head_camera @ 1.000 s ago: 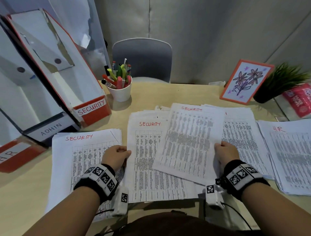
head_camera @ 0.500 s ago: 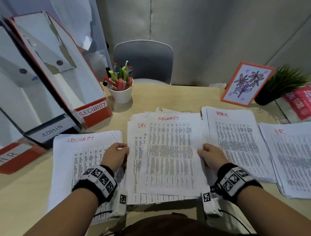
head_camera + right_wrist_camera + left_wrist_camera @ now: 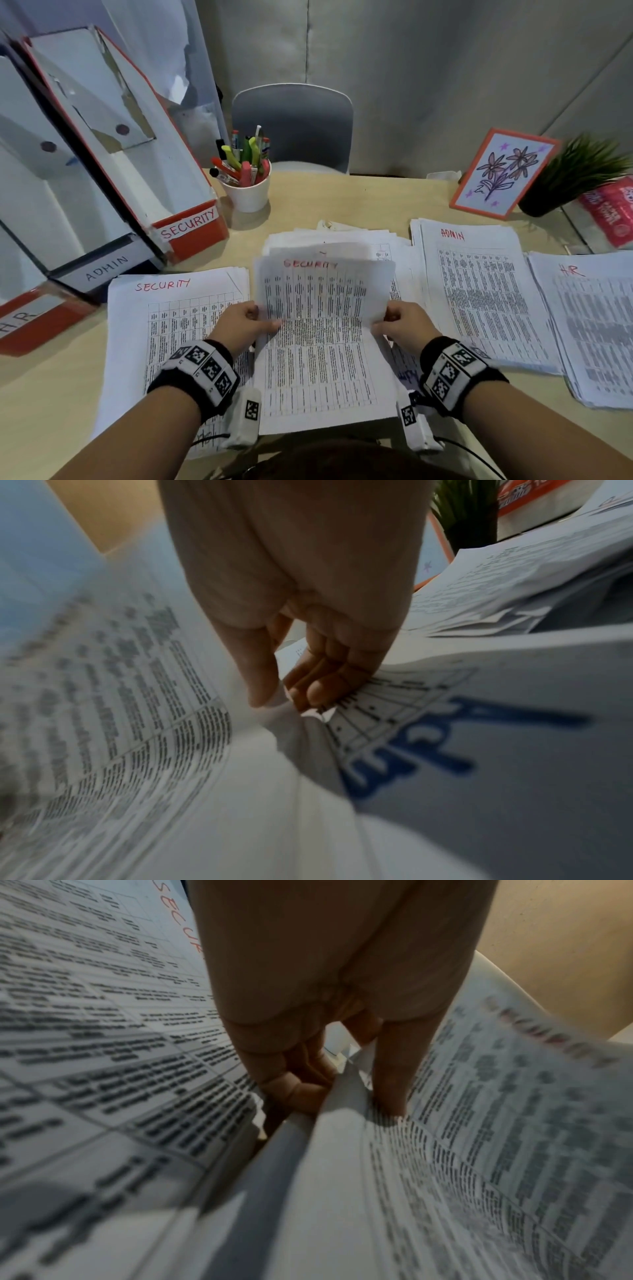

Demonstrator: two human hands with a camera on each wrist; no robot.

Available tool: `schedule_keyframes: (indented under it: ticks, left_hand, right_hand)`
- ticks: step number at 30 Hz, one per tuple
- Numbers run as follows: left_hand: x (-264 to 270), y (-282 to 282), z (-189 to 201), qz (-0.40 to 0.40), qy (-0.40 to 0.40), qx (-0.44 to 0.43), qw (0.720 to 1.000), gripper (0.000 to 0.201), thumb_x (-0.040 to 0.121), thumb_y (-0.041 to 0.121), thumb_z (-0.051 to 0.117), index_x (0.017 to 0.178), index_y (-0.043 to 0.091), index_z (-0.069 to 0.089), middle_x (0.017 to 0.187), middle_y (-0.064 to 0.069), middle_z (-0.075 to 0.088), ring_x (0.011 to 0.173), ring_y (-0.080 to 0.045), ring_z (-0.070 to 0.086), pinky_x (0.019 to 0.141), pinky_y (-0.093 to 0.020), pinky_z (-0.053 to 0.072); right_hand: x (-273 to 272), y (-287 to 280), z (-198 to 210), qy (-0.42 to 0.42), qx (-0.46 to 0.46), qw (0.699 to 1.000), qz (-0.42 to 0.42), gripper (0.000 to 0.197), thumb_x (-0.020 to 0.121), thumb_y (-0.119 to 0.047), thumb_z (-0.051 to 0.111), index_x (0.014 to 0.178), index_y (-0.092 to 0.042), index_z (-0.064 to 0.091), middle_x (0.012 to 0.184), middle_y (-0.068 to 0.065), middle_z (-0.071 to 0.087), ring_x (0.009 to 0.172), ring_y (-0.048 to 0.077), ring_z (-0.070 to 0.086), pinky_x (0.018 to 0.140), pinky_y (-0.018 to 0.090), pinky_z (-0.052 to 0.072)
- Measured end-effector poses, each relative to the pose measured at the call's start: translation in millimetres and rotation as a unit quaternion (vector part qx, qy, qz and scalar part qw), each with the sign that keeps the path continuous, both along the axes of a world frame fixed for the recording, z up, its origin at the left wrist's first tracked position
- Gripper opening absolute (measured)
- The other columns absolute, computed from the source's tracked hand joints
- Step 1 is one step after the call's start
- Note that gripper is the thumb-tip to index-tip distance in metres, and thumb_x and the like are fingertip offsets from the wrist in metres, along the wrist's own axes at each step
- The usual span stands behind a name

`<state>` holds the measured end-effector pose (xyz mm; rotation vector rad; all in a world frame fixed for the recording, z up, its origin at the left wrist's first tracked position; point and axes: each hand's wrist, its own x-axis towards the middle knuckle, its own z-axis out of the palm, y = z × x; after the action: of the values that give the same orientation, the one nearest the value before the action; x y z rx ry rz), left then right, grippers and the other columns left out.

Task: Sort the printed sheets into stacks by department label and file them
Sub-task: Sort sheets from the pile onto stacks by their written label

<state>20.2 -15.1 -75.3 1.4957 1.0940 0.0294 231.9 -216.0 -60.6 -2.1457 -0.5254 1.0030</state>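
Both hands hold a printed sheet marked SECURITY [image 3: 322, 329] lifted off the middle unsorted pile [image 3: 342, 240]. My left hand [image 3: 243, 323] pinches its left edge with thumb on top, and the left wrist view shows the left hand [image 3: 308, 1053] with the sheet [image 3: 462, 1137] between thumb and fingers. My right hand [image 3: 400, 325] pinches the right edge, as does the right hand [image 3: 294, 653] on the sheet [image 3: 137, 710] in its wrist view. A SECURITY stack [image 3: 164, 325] lies to the left, an ADMIN stack [image 3: 479, 294] and an HR stack [image 3: 596, 325] to the right.
Three slanted file boxes stand at the left, labelled SECURITY [image 3: 188, 226], ADMIN [image 3: 106, 267] and HR [image 3: 20, 322]. A white cup of pens [image 3: 246, 192] sits behind the piles. A framed flower drawing [image 3: 503, 171], a potted plant [image 3: 582, 171] and a grey chair [image 3: 291, 126] are at the back.
The sheet has travelled left from over the ADMIN stack to the middle pile and is now raised. My left hand left the SECURITY stack and took the sheet's left edge.
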Motion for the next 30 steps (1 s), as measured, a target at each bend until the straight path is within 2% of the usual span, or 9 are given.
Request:
schedule_keyframes:
  ticks: [3, 6, 10, 13, 19, 23, 25, 27, 30]
  left_hand:
    - [-2.4, -0.7, 0.7, -0.021, 0.013, 0.018, 1.0, 0.01, 0.079, 0.01, 0.074, 0.088, 0.01, 0.07, 0.089, -0.012, 0.071, 0.084, -0.027, 0.067, 0.079, -0.043, 0.056]
    - [-2.8, -2.5, 3.8, -0.063, 0.008, 0.058, 0.996, 0.016, 0.081, 0.006, 0.071, 0.072, 0.019, 0.074, 0.082, -0.003, 0.064, 0.072, -0.02, 0.06, 0.062, -0.032, 0.052]
    - [-3.5, -4.4, 11.1, -0.091, -0.013, 0.071, 0.993, 0.035, 0.077, -0.006, 0.071, 0.072, 0.029, 0.074, 0.081, 0.014, 0.065, 0.084, -0.009, 0.058, 0.055, -0.007, 0.043]
    - [-5.8, -3.5, 8.8, -0.092, -0.009, 0.087, 0.992, 0.037, 0.078, -0.001, 0.073, 0.071, 0.035, 0.071, 0.098, 0.009, 0.059, 0.09, -0.011, 0.058, 0.063, -0.01, 0.045]
    - [-10.8, -0.7, 10.6, -0.011, -0.032, -0.015, 0.999, 0.041, 0.085, -0.013, 0.046, 0.099, 0.017, 0.07, 0.104, -0.006, 0.066, 0.087, -0.018, 0.061, 0.058, -0.02, 0.05]
    - [-10.3, 1.0, 7.8, 0.111, -0.057, -0.074, 0.989, 0.035, 0.082, -0.013, 0.044, 0.097, 0.002, 0.071, 0.093, -0.008, 0.071, 0.069, -0.02, 0.06, 0.059, -0.027, 0.052]
    - [-9.9, -0.3, 6.9, 0.132, -0.067, -0.058, 0.987, 0.023, 0.079, -0.004, 0.061, 0.096, 0.007, 0.071, 0.088, -0.007, 0.068, 0.067, -0.02, 0.059, 0.061, -0.03, 0.048]
    - [-8.8, -1.3, 6.0, 0.135, -0.074, -0.06, 0.986, 0.039, 0.064, 0.005, 0.079, 0.1, 0.015, 0.066, 0.085, -0.009, 0.064, 0.071, -0.023, 0.06, 0.062, -0.031, 0.046]
    - [-5.4, -1.6, 6.9, 0.129, -0.079, -0.06, 0.987, 0.049, 0.065, 0.002, 0.083, 0.105, 0.017, 0.058, 0.084, -0.01, 0.066, 0.062, -0.018, 0.063, 0.05, -0.026, 0.044]
  right_hand:
    - [0.0, 0.8, -1.8, 0.003, 0.02, 0.999, -0.031, 0.021, 0.075, 0.006, 0.069, 0.086, -0.01, 0.062, 0.079, 0.0, 0.065, 0.077, 0.019, 0.062, 0.063, 0.023, 0.05]
    - [0.5, 0.7, -1.9, 0.028, 0.048, 0.997, -0.058, 0.037, 0.073, 0.006, 0.071, 0.102, -0.012, 0.056, 0.081, 0.002, 0.059, 0.074, 0.017, 0.059, 0.059, 0.024, 0.047]
    - [0.8, -2.6, 5.2, 0.027, 0.048, 0.998, -0.014, 0.025, 0.078, 0.007, 0.068, 0.082, -0.016, 0.06, 0.076, 0.001, 0.061, 0.066, 0.01, 0.056, 0.049, 0.01, 0.044]
    - [7.0, -4.5, -0.4, -0.038, 0.002, 0.999, 0.026, 0.024, 0.081, 0.005, 0.064, 0.087, -0.017, 0.06, 0.087, 0.001, 0.06, 0.078, 0.013, 0.056, 0.064, 0.012, 0.045]
    - [7.6, -11.3, 2.1, 0.024, 0.076, 0.997, -0.014, 0.028, 0.078, 0.018, 0.057, 0.063, -0.005, 0.061, 0.061, 0.005, 0.056, 0.045, 0.003, 0.051, 0.043, 0.012, 0.041]
    - [9.6, -13.3, -0.7, 0.068, 0.097, 0.992, -0.033, 0.025, 0.07, 0.022, 0.059, 0.062, -0.002, 0.063, 0.071, 0.009, 0.064, 0.062, 0.018, 0.059, 0.057, 0.023, 0.05]
    - [7.9, -16.9, 3.6, 0.091, 0.105, 0.988, -0.066, 0.022, 0.068, 0.018, 0.062, 0.061, -0.003, 0.063, 0.072, 0.011, 0.064, 0.065, 0.023, 0.058, 0.059, 0.026, 0.049]
    - [3.4, -11.7, 10.5, 0.09, 0.081, 0.99, -0.069, 0.024, 0.073, 0.015, 0.06, 0.062, -0.005, 0.063, 0.065, 0.008, 0.062, 0.063, 0.023, 0.054, 0.052, 0.024, 0.045]
    - [-6.1, -10.4, -2.6, 0.097, -0.065, 0.993, -0.006, 0.033, 0.094, 0.014, 0.033, 0.104, -0.001, 0.06, 0.115, 0.025, 0.06, 0.109, 0.038, 0.056, 0.07, 0.032, 0.045]
